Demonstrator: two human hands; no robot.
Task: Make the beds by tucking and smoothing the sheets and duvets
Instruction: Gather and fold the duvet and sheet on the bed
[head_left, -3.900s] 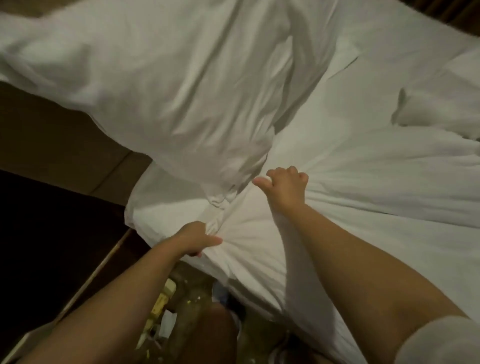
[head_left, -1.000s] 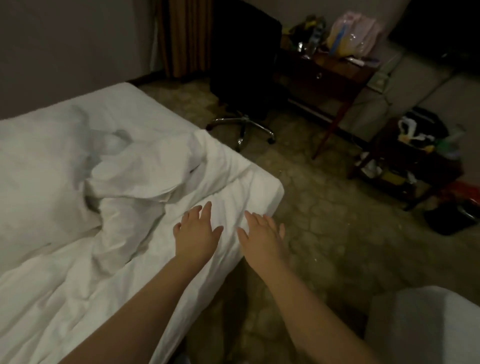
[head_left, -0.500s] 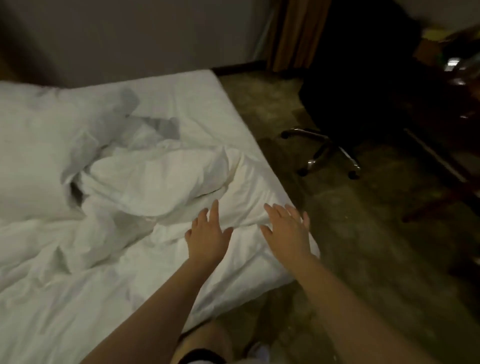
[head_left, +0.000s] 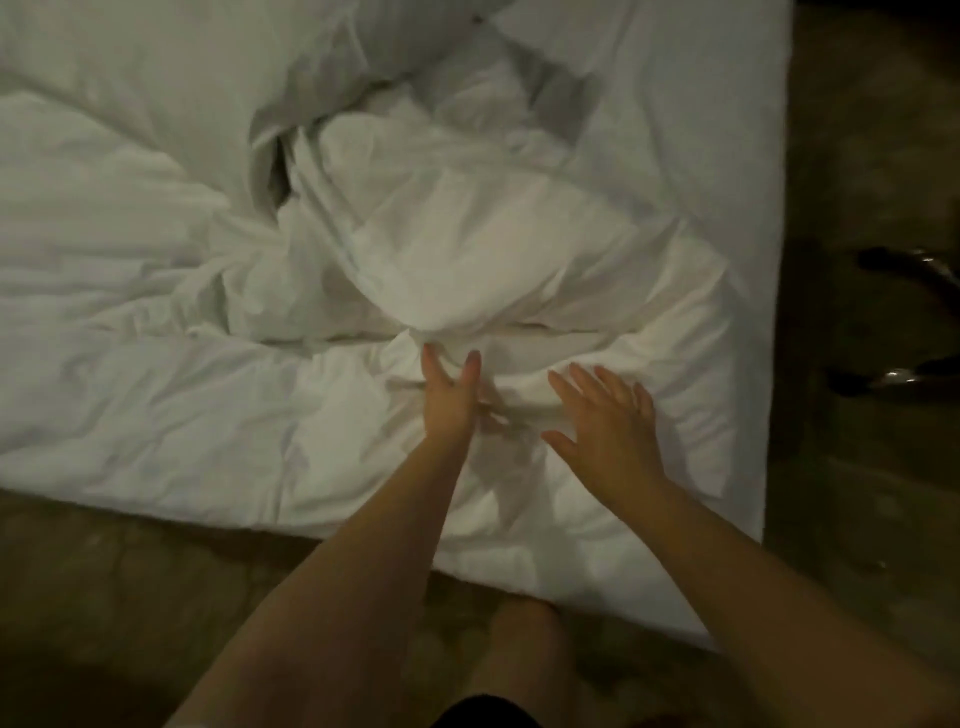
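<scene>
Left hand (head_left: 449, 402) is open and edge-on, fingers straight, tips touching a fold of the duvet (head_left: 493, 249). Right hand (head_left: 608, 423) is open too, fingers spread, palm down, just at 3 o'clock of the left. I cannot tell whether it touches the cloth. So that is two hands, neither gripping anything. One white duvet lies crumpled on the sheet (head_left: 727, 104), bunched into a heap at 12 o'clock of my hands and flatter toward 9 o'clock. Bare sheet shows at 1 o'clock. Two chair legs (head_left: 914, 260) stand on the floor (head_left: 104, 597) at 3 o'clock.
</scene>
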